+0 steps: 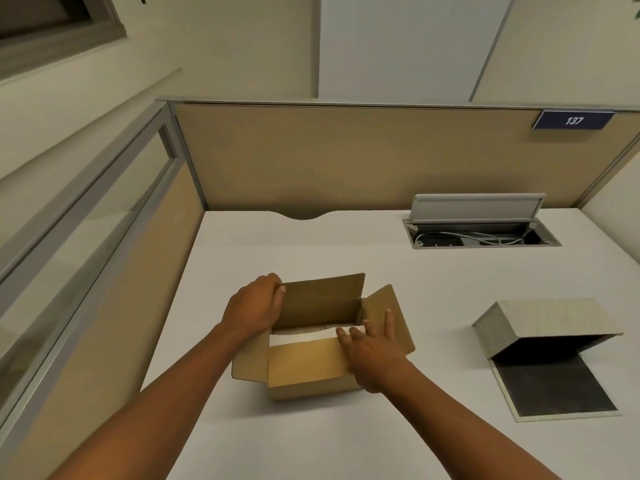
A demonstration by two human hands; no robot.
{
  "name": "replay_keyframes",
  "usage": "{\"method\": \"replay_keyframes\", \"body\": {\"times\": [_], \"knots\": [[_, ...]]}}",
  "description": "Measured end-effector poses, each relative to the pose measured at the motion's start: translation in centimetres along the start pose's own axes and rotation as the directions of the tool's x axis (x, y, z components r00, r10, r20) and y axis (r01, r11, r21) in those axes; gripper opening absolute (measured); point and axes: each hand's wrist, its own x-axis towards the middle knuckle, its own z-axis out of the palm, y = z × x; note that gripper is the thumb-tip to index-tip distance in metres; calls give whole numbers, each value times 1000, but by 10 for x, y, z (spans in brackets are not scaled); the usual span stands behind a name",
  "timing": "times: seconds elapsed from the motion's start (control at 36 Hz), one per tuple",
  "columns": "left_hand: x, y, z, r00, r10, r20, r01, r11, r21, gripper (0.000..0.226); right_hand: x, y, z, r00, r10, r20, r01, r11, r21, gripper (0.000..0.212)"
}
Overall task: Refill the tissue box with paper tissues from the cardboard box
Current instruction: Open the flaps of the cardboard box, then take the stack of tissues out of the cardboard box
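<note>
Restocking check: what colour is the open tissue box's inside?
Black inside the grey open tissue box, head view.

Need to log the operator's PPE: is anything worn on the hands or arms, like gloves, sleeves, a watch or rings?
Nothing worn shows. The left hand and the right hand are bare, without gloves. Both forearms are uncovered down to the frame's lower edge, so no sleeve is visible. No watch, bracelet or ring can be seen.

"137" on blue partition sign [573, 120]

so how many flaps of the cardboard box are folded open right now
4. On the cardboard box: far flap upright, left hand at its corner; right flap under right hand; near flap; left flap.
</note>
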Motion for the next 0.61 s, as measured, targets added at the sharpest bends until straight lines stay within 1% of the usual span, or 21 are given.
{"method": "replay_keyframes", "body": {"times": [0.06, 0.14, 0.19, 0.25, 0.31, 0.33, 0.39, 0.44, 0.47, 0.53, 0.61], "knots": [[1, 3, 0, 997, -29, -74, 28, 1000, -10, 29, 3, 3, -1, 999, -34, 21, 33, 998, 48, 83], [0, 11, -1, 978, -45, -204, 53, 998, 34, 32, 7, 10, -2, 998, -67, -7, 68, 991, 115, 81], [-2, 16, -3, 967, -6, -254, 19, 998, 51, 23, 7, 15, -3, 996, -74, -50, 81, 986, 148, 78], [-4, 19, -2, 964, 64, -259, -41, 995, 94, 14, 4, 18, -3, 989, -72, -128, 93, 982, 167, 67], [-7, 22, 2, 966, 147, -212, -117, 982, 149, 14, -2, 20, -1, 967, -55, -248, 107, 974, 199, 45], [-8, 24, 4, 968, 184, -173, -158, 975, 155, 11, -6, 21, 1, 953, -44, -299, 115, 968, 222, 38], [-9, 27, 9, 964, 247, -97, -233, 963, 135, 4, -15, 20, 6, 934, -40, -356, 137, 958, 250, 36], [-10, 28, 14, 953, 301, -30, -297, 949, 102, 12, -27, 18, 13, 920, -49, -390, 167, 946, 276, 37], [-11, 28, 17, 948, 319, -1, -317, 944, 88, 14, -33, 16, 16, 913, -47, -405, 183, 935, 304, 35], [-10, 29, 24, 944, 323, 69, -327, 944, 48, 17, -45, 14, 22, 907, -52, -419, 214, 911, 351, 26], [-8, 30, 39, 934, 234, 271, -252, 967, 31, 32, -59, 10, 29, 905, -59, -420, 235, 895, 379, 19]]}}
